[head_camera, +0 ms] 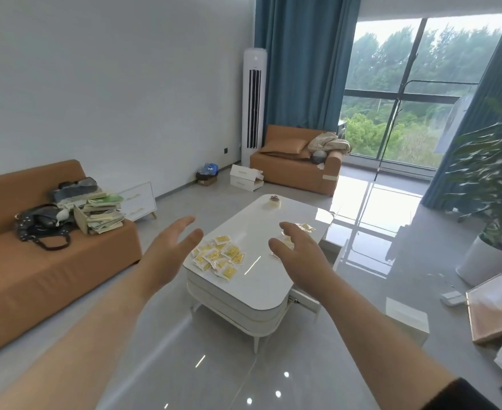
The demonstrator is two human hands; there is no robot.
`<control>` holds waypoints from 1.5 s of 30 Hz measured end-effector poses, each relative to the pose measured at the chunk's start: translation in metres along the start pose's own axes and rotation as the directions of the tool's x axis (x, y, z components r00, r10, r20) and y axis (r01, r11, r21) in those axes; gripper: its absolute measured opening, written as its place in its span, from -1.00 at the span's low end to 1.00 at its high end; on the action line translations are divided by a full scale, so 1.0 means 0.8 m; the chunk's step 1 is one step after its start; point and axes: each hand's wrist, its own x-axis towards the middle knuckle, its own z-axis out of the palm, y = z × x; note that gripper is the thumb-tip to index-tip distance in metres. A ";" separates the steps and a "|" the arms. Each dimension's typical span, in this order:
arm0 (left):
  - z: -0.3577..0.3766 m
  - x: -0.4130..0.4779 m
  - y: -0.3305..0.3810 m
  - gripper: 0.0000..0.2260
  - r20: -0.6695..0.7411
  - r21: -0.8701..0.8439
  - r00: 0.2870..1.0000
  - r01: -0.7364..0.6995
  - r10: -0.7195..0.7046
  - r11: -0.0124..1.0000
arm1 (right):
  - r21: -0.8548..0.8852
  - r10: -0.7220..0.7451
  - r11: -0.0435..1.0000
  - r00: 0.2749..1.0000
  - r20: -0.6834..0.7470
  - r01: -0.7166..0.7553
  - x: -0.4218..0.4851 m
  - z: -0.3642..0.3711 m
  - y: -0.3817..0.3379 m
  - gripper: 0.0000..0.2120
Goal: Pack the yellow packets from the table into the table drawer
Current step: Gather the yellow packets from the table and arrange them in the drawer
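So the yellow packets (218,257) sat in 1 loose pile on the near left part of the white table (258,285), overlapping each other, and a smaller bunch (304,227) lay over by the right edge, partly hidden behind your right hand (300,255). On the table's right side the drawer (306,301) stuck out a little, though what was in it couldn't be seen from that angle. Both of your hands were up in the air in front of the table and held nothing. Your left hand (170,253) had its fingers spread and straight, just left of the big pile, and your right hand had its fingers loosely bent, thumb out. At the far end of the table sat a small tan object (273,201), too blurry to name. Off to the left was an orange sofa (36,270) with a stack of books (101,213) and a black bag (41,226) on it. A tall white air conditioner (254,105) stood in the corner, and a potted plant (492,179) on the right.
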 end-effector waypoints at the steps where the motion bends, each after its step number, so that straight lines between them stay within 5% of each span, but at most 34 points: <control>1: 0.005 0.017 -0.009 -0.10 0.001 0.002 1.000 0.007 -0.007 1.000 | 0.010 0.006 1.000 1.000 0.000 -0.006 0.019 0.006 0.007 -0.47; 22: 0.028 0.352 -0.184 -0.30 0.051 -0.070 0.983 0.179 -0.176 0.981 | -0.013 0.153 0.988 0.985 0.077 -0.152 0.392 0.138 0.059 -0.48; 27: 0.014 0.462 -0.257 -0.52 0.099 -0.055 0.982 0.167 -0.161 0.984 | -0.013 0.220 0.975 0.974 0.046 -0.220 0.483 0.200 0.051 -0.48; 45: 0.080 0.730 -0.394 -0.55 0.364 -0.036 0.900 0.269 -0.238 0.962 | 0.130 0.523 0.847 0.852 -0.027 -0.516 0.697 0.282 0.113 -0.49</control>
